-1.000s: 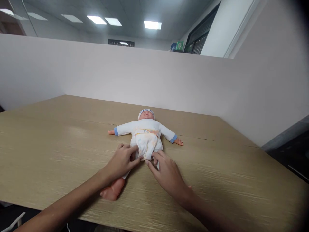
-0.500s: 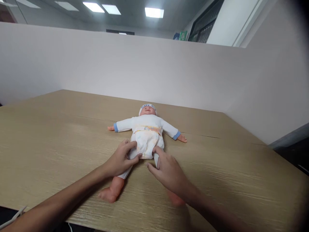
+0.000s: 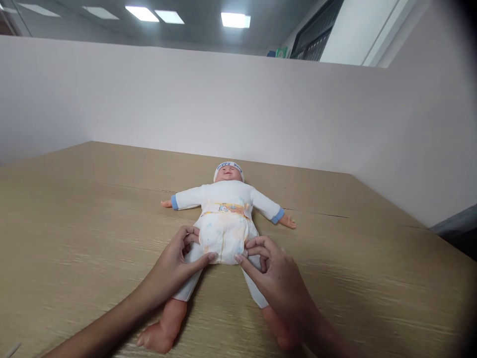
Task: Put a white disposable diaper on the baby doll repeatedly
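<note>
Item one, the doll: it lies on its back at the centre of the frame, head toward the top, arms spread to either side, bare legs running down toward the bottom edge, dressed in a white suit with blue cuffs and a white cap with blue lettering. Item two, the diaper: white with a faint print and an orange band at the waist, it is wrapped about the doll's hips, just below the centre of the frame. Item three, your left hand: it enters from the lower left, fingers narrowly curled against the diaper's left leg edge, thumb stretched along the lower hem, so that the edge is pinched between them. Item four, your right hand: it enters from the lower right and mirrors the other, fingers bent close on the diaper's right leg edge, thumb tip touching the lower hem, pinching it likewise; its wrist covers part of the doll's leg on that side. Item five, the table: light wood grain, it fills the lower half of the frame and bears the doll. Item six, the partition: plain white, it stands along the table's far edge across the middle of the frame. Item seven, the ceiling lights: lit panels along the top edge
</note>
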A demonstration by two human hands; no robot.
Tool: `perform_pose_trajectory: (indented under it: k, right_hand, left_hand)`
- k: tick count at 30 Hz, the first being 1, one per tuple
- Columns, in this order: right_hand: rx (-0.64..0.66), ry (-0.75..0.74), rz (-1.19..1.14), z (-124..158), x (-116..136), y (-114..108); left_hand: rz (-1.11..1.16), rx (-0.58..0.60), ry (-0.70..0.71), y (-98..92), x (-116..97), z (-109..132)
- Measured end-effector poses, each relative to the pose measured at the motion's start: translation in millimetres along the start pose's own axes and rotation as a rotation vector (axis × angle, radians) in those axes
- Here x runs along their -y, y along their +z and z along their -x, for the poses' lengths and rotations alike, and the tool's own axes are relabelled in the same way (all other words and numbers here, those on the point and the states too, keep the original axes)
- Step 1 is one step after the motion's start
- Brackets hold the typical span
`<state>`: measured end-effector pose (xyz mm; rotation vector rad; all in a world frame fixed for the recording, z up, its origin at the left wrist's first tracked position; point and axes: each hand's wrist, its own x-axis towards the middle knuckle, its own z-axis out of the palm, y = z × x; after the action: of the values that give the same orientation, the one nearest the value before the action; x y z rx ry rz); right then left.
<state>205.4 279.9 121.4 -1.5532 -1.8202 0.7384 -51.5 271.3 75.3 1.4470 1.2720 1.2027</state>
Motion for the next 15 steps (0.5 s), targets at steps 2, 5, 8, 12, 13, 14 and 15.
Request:
perform_pose_trajectory:
  k: [2, 5, 8, 12, 13, 14, 15]
  right_hand:
    - [-0.018, 0.011, 0.014, 0, -1, 1]
    - [-0.029, 0.048, 0.002, 2, -1, 2]
    - [-0.019, 0.028, -0.033, 3, 2, 1]
    - [0.02, -0.02, -0.086, 2, 6, 0]
    - [0.042, -0.017, -0.116, 1, 5, 1]
    - [0.065, -0.008, -0.15, 1, 4, 1]
    - [0.081, 0.01, -0.184, 0, 3, 2]
  left_hand:
    - [-0.044, 0.0, -0.018, -0.3, -3, 2]
    - [-0.111, 0.028, -0.023, -1.9, -9, 0]
    - [-0.127, 0.078, -0.042, -4.6, -14, -7]
    - [0.117, 0.213, -0.13, -11.8, -17, -18]
    - [0.202, 0.261, -0.163, -14.1, -18, -20]
    - [0.277, 0.306, -0.194, -16.4, -19, -22]
    - [0.334, 0.342, -0.219, -18.5, -19, -23]
